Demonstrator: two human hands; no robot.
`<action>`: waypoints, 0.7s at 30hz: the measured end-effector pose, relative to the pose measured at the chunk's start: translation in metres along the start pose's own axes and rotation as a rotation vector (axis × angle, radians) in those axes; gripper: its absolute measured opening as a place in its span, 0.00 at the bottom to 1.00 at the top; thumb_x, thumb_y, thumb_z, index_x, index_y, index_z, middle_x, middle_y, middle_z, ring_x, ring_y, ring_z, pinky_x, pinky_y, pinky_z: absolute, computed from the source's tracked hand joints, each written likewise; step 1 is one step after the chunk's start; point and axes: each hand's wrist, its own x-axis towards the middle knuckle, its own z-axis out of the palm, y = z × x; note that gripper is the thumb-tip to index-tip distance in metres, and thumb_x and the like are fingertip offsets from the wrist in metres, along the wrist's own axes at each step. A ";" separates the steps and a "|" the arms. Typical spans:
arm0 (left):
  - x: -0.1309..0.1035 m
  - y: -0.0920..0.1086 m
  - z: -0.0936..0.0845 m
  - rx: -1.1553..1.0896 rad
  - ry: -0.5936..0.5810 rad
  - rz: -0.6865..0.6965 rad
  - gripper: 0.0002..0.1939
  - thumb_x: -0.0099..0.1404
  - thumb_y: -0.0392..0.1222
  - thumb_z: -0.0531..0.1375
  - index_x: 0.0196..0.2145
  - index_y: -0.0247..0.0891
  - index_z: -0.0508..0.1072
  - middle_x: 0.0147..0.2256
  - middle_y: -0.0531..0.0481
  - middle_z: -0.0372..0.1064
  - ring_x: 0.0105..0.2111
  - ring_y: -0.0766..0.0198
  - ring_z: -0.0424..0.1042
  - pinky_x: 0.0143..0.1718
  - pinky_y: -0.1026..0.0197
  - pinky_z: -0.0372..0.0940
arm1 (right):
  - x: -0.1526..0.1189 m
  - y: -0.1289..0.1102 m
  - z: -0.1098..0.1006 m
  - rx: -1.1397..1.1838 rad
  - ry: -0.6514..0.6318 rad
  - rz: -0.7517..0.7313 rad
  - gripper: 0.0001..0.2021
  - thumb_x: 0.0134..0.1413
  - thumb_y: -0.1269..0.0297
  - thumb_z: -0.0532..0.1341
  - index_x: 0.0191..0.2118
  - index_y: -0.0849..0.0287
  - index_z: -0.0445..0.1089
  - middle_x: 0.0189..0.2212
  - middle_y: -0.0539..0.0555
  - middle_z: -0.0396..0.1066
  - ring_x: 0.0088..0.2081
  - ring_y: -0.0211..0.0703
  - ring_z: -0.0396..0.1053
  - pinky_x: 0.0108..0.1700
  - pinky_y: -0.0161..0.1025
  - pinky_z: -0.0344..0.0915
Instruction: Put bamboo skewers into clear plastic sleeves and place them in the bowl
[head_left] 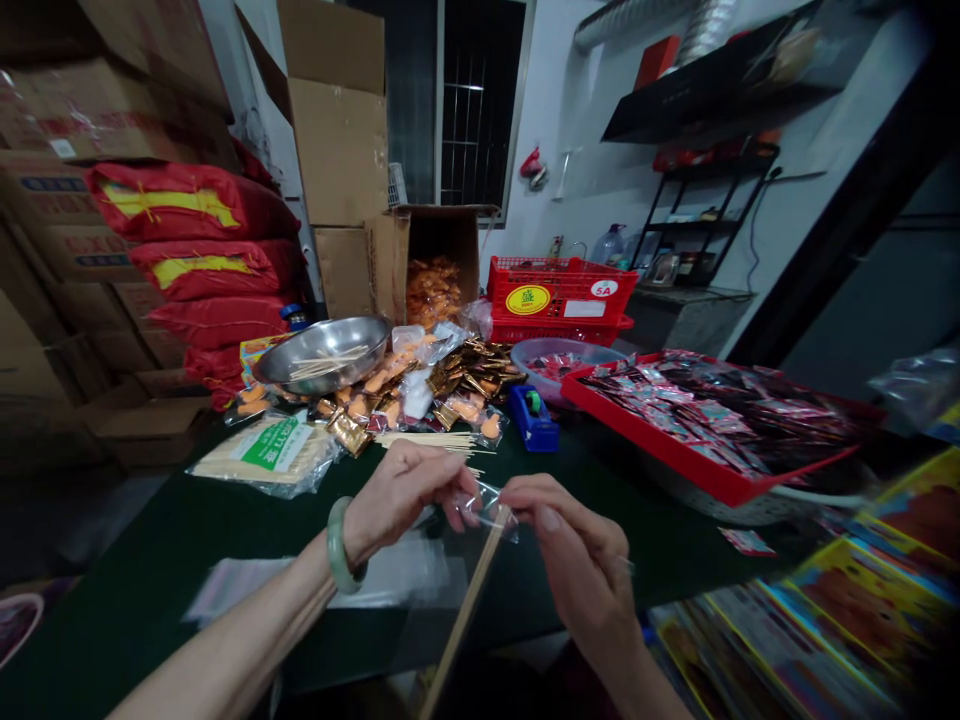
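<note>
My left hand [409, 490], with a green bangle on the wrist, pinches the clear plastic bag [487, 497] at its left side. My right hand [574, 545] has thumb and fingers closed on the right side of that bag. Pale thin sticks [472, 592] run from the bag down towards me, their upper ends at the plastic. Whether the sticks lie wholly inside the bag I cannot tell. Flat clear bags [405, 575] lie on the dark green table under my left forearm. Loose sticks [435, 440] are just beyond my hands.
A blue tape dispenser [534, 418], a pack of sticks [259, 455], a metal bowl [322, 355] and a heap of gold packets [476, 370] stand beyond. At right is a red tray [739, 490] of small packets, with colourful printed packaging [847, 610] below it.
</note>
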 end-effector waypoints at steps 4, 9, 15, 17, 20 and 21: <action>0.001 -0.003 0.004 0.048 0.035 0.000 0.12 0.46 0.41 0.66 0.24 0.30 0.68 0.19 0.51 0.68 0.19 0.71 0.66 0.23 0.68 0.62 | -0.001 -0.007 0.007 -0.084 0.108 0.000 0.04 0.48 0.73 0.60 0.31 0.58 0.69 0.28 0.52 0.67 0.29 0.37 0.67 0.28 0.32 0.63; 0.003 -0.012 0.000 -0.116 0.083 0.077 0.20 0.42 0.37 0.69 0.32 0.32 0.66 0.20 0.54 0.68 0.18 0.70 0.67 0.21 0.68 0.64 | -0.001 -0.007 0.013 0.177 0.200 0.162 0.13 0.44 0.73 0.63 0.38 0.56 0.63 0.24 0.47 0.69 0.20 0.34 0.67 0.22 0.30 0.66; -0.004 -0.012 -0.002 -0.162 0.055 0.006 0.20 0.52 0.50 0.62 0.35 0.31 0.69 0.25 0.49 0.69 0.21 0.69 0.67 0.20 0.69 0.59 | 0.002 -0.007 0.014 0.229 0.276 0.235 0.12 0.39 0.71 0.66 0.33 0.58 0.64 0.20 0.46 0.69 0.17 0.34 0.66 0.19 0.30 0.65; -0.007 -0.013 0.001 -0.089 -0.002 -0.057 0.18 0.50 0.49 0.64 0.30 0.29 0.71 0.24 0.48 0.69 0.21 0.69 0.66 0.21 0.69 0.59 | 0.003 -0.005 0.015 0.218 0.272 0.251 0.12 0.37 0.70 0.67 0.31 0.59 0.65 0.20 0.47 0.69 0.18 0.34 0.66 0.19 0.31 0.65; -0.008 -0.016 0.005 -0.025 0.071 -0.066 0.15 0.49 0.46 0.65 0.20 0.29 0.71 0.18 0.50 0.66 0.17 0.72 0.62 0.21 0.69 0.57 | 0.004 0.000 0.016 0.237 0.322 0.306 0.09 0.43 0.65 0.64 0.31 0.60 0.66 0.19 0.47 0.67 0.18 0.35 0.66 0.20 0.33 0.65; -0.007 -0.017 0.005 -0.022 0.116 -0.055 0.15 0.50 0.46 0.64 0.19 0.29 0.70 0.17 0.51 0.66 0.17 0.73 0.62 0.20 0.69 0.57 | 0.004 0.001 0.015 0.224 0.371 0.312 0.08 0.46 0.63 0.62 0.32 0.61 0.66 0.18 0.47 0.66 0.19 0.35 0.65 0.20 0.33 0.64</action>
